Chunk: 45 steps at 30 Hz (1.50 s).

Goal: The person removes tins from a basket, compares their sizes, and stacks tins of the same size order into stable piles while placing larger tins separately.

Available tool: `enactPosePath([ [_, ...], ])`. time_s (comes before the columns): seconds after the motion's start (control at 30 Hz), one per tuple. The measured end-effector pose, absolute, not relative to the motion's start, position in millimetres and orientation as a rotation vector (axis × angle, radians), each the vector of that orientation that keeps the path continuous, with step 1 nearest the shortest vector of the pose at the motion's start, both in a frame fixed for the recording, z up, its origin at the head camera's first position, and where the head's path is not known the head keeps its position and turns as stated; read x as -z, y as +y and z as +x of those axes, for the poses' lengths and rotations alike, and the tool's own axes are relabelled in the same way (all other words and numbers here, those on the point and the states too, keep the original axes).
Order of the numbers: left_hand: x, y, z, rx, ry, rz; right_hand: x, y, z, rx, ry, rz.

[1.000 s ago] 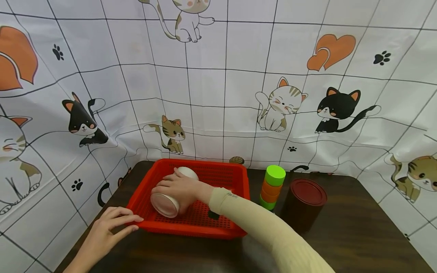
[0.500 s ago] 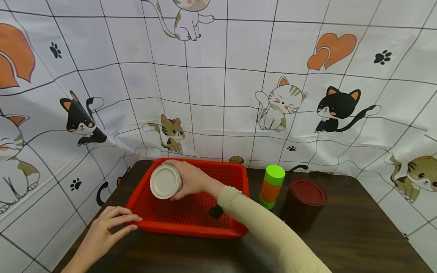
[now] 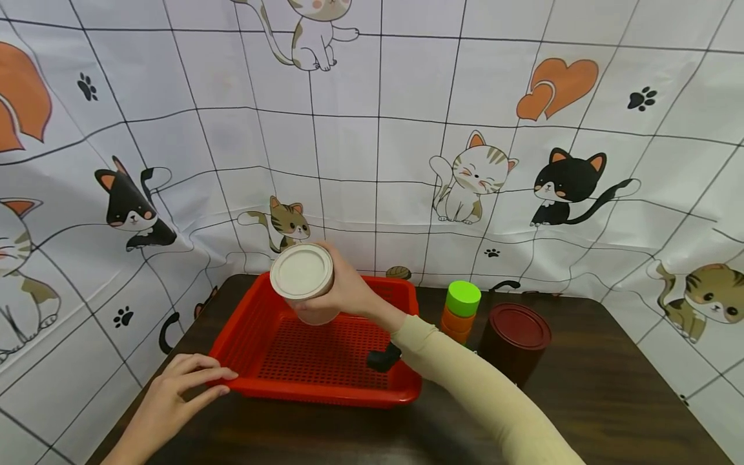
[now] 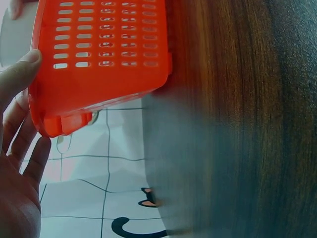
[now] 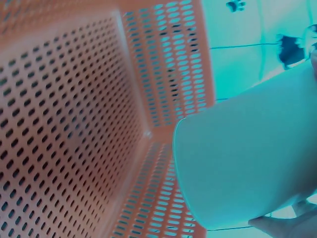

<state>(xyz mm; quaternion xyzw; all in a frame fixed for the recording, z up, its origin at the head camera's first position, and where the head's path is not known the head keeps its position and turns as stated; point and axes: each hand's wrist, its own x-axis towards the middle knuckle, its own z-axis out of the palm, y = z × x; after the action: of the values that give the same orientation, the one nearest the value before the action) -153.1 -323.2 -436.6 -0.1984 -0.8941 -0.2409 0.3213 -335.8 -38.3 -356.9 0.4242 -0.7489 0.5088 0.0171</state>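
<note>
In the head view my right hand point(image 3: 351, 287) grips a white cylindrical canister point(image 3: 301, 271) with a pale lid, held tilted above the left rear part of the red plastic basket point(image 3: 325, 349). The canister's smooth side wall point(image 5: 242, 153) and lower end fill much of the right wrist view. At the basket's front left corner my left hand point(image 3: 180, 394) holds the rim. The left wrist view has the thumb point(image 4: 20, 74) on one side of the basket's rim point(image 4: 35, 94) and the fingers on the other.
To the right of the basket stands a stack of green and orange round pieces point(image 3: 461, 310). Beside it is a dark brown canister point(image 3: 514, 342) with a red lid. Everything rests on a dark wooden table point(image 3: 604, 387), backed by a cat-patterned sheet point(image 3: 407, 148).
The white canister has risen from lying in the basket to above it, moving slightly right, with its lid turned upward. My left hand has stayed at the basket's corner.
</note>
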Motion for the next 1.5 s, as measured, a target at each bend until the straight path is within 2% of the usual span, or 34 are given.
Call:
enactPosePath([
  [0.27, 438, -325, -152, 0.639, -2.356, -0.52, 333, -18, -321, -1.776, -2.351, 1.16],
  [0.63, 438, -323, -154, 0.653, -2.334, -0.552, 308, 22, -302, -1.962, -2.246, 1.174],
  [1.5, 437, -323, -154, 0.652, -2.321, -0.586, 235, 131, -264, -1.96, -2.187, 0.908],
])
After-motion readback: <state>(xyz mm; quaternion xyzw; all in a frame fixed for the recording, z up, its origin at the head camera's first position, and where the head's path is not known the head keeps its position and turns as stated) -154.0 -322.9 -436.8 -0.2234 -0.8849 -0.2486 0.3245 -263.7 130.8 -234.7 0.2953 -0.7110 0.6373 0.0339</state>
